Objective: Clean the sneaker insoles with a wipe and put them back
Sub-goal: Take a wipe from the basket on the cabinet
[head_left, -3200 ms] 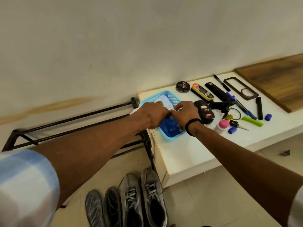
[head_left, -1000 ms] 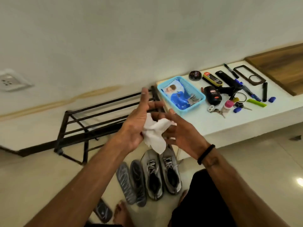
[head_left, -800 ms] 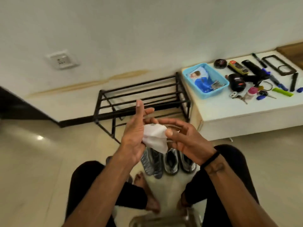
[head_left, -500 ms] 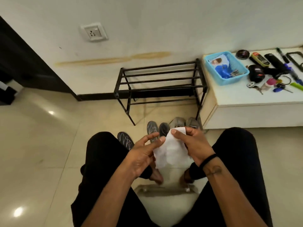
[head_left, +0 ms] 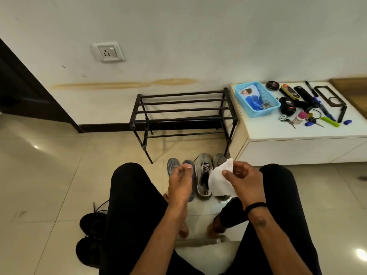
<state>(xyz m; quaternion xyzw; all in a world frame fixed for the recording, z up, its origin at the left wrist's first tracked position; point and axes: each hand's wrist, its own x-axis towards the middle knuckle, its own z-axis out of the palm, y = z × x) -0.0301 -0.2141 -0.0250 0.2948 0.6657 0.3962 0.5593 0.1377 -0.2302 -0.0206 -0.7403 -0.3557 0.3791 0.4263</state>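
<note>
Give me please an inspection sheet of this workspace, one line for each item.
Surface: beige tiled floor.
Job's things: two grey sneakers on the floor, two insoles beside them; white wipe.
Clutter: white cabinet carries blue basket, polish tins, pens, keys; black shoes by the left leg.
Grips: right hand pinches the wipe; left hand holds nothing, fingers loosely curled.
Cables: nothing seen.
Surroundings: black shoe rack, wall socket.
</note>
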